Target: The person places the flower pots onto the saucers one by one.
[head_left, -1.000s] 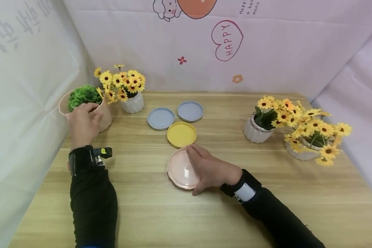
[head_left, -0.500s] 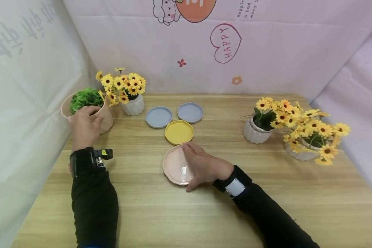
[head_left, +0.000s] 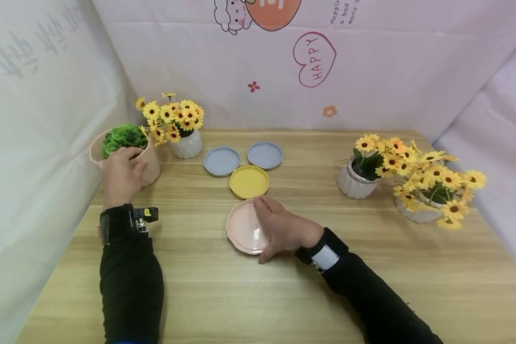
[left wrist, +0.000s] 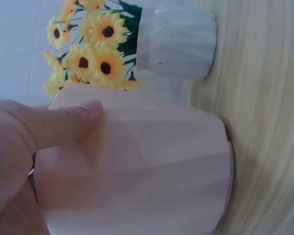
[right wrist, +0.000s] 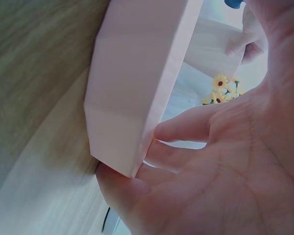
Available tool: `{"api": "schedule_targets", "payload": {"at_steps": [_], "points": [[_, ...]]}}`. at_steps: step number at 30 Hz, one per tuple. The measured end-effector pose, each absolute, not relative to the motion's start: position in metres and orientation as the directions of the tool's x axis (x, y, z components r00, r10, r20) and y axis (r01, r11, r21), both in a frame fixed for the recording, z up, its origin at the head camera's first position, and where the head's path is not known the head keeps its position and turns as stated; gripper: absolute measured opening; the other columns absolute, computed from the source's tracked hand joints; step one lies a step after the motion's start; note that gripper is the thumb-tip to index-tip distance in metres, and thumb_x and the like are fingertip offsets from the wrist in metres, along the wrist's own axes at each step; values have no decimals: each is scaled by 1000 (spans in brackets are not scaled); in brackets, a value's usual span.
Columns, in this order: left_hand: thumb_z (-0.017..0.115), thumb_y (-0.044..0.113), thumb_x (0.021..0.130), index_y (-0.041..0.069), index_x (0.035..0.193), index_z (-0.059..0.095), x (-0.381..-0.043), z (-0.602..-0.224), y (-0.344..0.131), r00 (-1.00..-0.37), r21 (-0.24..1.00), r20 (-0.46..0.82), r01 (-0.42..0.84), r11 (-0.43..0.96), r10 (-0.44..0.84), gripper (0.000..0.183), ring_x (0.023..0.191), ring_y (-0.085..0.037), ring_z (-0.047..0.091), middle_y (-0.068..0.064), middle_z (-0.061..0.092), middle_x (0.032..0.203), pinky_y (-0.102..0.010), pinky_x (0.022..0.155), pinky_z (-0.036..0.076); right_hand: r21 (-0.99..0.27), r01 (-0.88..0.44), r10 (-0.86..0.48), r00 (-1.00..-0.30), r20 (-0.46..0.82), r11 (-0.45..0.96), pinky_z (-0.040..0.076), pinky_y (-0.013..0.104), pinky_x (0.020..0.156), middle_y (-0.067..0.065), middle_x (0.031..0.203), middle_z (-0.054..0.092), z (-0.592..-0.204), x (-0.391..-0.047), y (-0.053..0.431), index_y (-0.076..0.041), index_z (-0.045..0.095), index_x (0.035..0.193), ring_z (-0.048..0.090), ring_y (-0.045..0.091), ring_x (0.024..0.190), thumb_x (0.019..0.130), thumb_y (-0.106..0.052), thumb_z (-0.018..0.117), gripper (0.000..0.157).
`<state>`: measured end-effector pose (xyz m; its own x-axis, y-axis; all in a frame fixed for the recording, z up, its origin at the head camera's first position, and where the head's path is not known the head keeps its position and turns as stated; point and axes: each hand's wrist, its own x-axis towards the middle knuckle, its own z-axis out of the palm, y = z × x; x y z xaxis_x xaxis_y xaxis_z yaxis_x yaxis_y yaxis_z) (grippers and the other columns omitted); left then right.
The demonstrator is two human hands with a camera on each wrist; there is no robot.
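At the back left, my left hand (head_left: 122,174) pinches the rim of a pink plant pot (head_left: 151,165) holding a green leafy plant (head_left: 124,138). In the left wrist view the thumb lies along the outside of the pot (left wrist: 147,166), and the other fingers are mostly hidden behind its rim. My right hand (head_left: 285,229) spans a round pink saucer (head_left: 242,227) at the table's middle, thumb at the near edge and fingers at the far edge. The right wrist view shows its faceted side wall (right wrist: 122,93) against the fingers. A yellow saucer (head_left: 249,182) lies right behind the pink one.
Two blue-grey saucers (head_left: 221,161) (head_left: 265,155) lie behind the yellow one. A white pot of yellow flowers (head_left: 188,145) stands beside the pink pot. Two more white flower pots (head_left: 355,184) (head_left: 418,210) stand at the right. White printed cloth (head_left: 369,71) hangs around the wooden table.
The pink saucer, with my right hand on it, has shifted slightly left and away from me. The yellow saucer has shifted slightly left too. The pink pot has edged right with my left hand.
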<state>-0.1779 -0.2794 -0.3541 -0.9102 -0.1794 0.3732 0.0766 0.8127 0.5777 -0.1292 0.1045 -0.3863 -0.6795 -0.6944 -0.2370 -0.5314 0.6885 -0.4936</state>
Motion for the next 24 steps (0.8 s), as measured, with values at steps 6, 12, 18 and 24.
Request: {"api": "schedule_targets", "payload": {"at_steps": [6,12,18,24], "points": [[71,4,100,-8,122,72,-171,-354,-279,-908,564,391,106,819,-152,25,118,-55,59,-35,68,120,-77,120,15,-498,-530,-694,-681,-233,687,39,45,125,16,152,33,-387,-130,104,0,27,152,37,32,140,63,-43,103,124],[71,2,99,-8,120,71,-162,-353,-276,-913,547,395,141,825,-106,23,119,-56,58,-35,68,119,-80,116,18,-500,-522,-691,-681,-243,690,36,48,128,19,157,30,-385,-129,106,2,25,155,35,34,145,64,-43,102,127],[70,5,101,-8,120,70,-149,-352,-272,-923,521,379,152,840,-68,23,120,-56,57,-34,67,120,-81,111,21,-511,-521,-694,-680,-237,684,33,49,129,22,159,29,-384,-129,106,3,25,154,34,35,148,64,-43,102,128],[71,5,99,-6,118,70,-131,-354,-269,-914,491,405,201,848,-18,22,116,-55,58,-34,68,119,-81,105,25,-492,-551,-707,-673,-216,674,34,47,129,21,155,32,-385,-130,106,5,25,155,35,34,145,63,-44,102,129]]}}
